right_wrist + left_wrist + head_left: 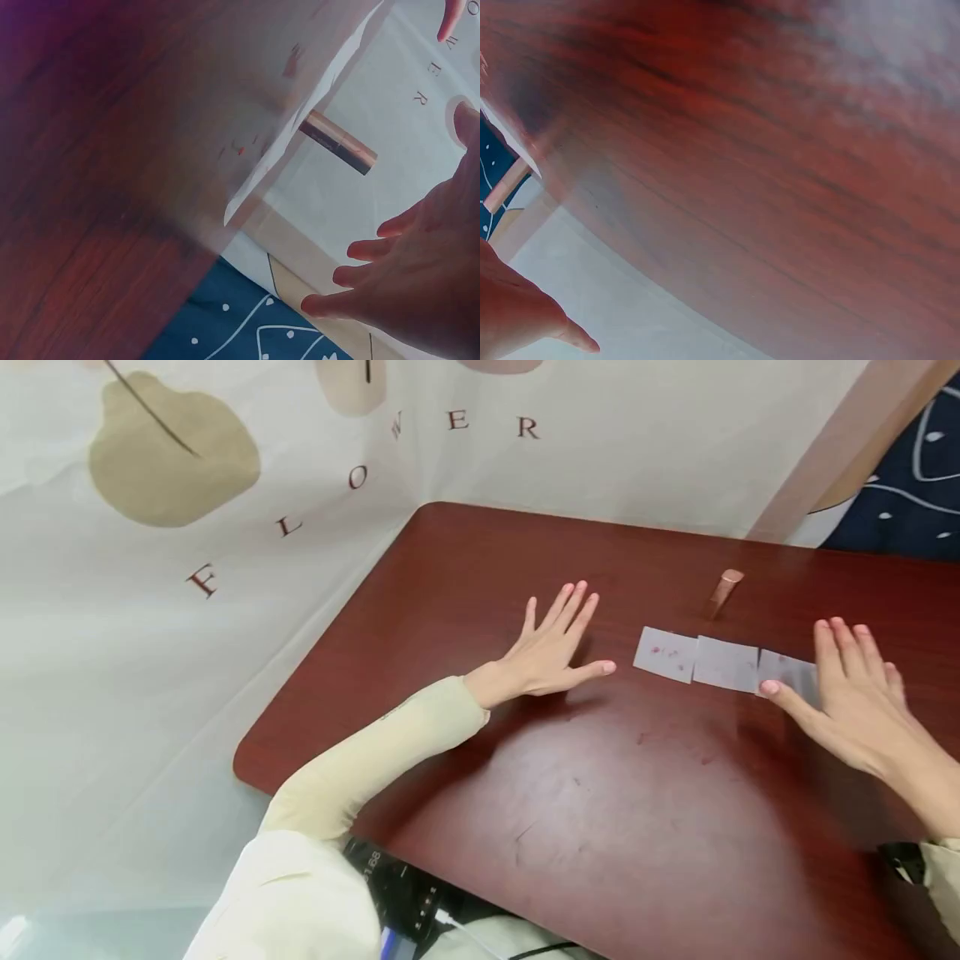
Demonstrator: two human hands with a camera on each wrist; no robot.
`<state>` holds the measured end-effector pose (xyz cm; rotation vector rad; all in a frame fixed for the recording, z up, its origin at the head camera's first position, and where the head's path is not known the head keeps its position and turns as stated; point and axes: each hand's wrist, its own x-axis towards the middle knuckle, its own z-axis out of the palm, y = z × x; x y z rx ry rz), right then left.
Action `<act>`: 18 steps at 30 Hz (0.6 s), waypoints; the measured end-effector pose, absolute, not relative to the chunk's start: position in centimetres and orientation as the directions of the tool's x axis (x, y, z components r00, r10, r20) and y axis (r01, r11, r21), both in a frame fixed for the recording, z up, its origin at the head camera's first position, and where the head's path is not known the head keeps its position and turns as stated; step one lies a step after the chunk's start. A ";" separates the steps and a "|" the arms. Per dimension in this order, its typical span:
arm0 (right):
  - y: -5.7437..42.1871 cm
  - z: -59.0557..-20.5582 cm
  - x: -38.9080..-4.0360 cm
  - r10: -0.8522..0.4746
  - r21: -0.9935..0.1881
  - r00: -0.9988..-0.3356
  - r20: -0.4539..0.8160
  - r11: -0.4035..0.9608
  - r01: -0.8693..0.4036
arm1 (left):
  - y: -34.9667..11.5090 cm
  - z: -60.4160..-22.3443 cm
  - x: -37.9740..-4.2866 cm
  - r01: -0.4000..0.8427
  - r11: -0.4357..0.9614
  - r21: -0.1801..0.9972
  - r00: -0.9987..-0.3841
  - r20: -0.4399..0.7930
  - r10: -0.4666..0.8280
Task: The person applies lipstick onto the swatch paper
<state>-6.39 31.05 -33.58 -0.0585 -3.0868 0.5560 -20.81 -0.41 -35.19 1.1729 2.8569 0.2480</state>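
Note:
Three white paper squares lie side by side on the table: the left paper [666,656] has small red marks, the middle paper [726,665] looks mostly plain, and the right paper [783,670] is partly covered. Behind them a shiny copper-coloured tube [724,593], shaped like a lipstick, stands upright; the right wrist view shows the tube [339,142] beyond the papers' edge. My left hand [551,652], fingers spread, is to the left of the papers and holds nothing. My right hand [862,710], fingers straight and thumb out, overlaps the right paper in the head view, also holding nothing.
The glossy reddish-brown table [645,827] has a rounded corner at the far left. A pale printed cloth [300,610] hangs along its left and back sides, with a dark blue patterned cloth [900,502] at back right. Cables and a dark device [397,877] sit below the front edge.

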 end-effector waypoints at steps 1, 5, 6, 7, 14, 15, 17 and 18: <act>31.1 -33.6 -6.4 0.037 -0.357 -0.999 0.002 0.933 0.034 | -0.3 -35.3 -20.9 0.700 0.695 0.165 -0.708 0.027 0.706; 31.0 -33.5 -6.9 0.013 -0.388 -1.000 0.009 0.921 0.008 | -0.4 -35.9 -20.8 0.704 0.687 0.181 -0.703 0.033 0.711; 30.9 -33.5 -7.1 0.008 -0.390 -1.000 0.012 0.921 0.003 | -0.5 -36.0 -20.8 0.703 0.687 0.183 -0.703 0.033 0.710; 30.9 -33.6 -7.3 0.006 -0.390 -1.000 0.017 0.921 -0.001 | -0.5 -36.2 -20.8 0.704 0.687 0.182 -0.703 0.035 0.711; 31.9 -33.7 -7.5 0.044 -0.375 -0.999 0.006 0.926 0.038 | 1.0 -36.1 -21.0 0.727 0.666 0.166 -0.680 0.039 0.732; 32.1 -33.8 -7.4 0.051 -0.372 -0.999 0.000 0.927 0.048 | 1.3 -36.0 -21.1 0.732 0.663 0.160 -0.675 0.036 0.737; 32.7 -33.9 -7.3 0.066 -0.366 -0.998 -0.011 0.928 0.066 | 1.9 -35.9 -21.2 0.737 0.657 0.159 -0.668 0.028 0.743; 33.0 -34.0 -7.2 0.074 -0.364 -0.997 -0.017 0.929 0.075 | 2.2 -35.8 -21.2 0.740 0.654 0.161 -0.665 0.026 0.746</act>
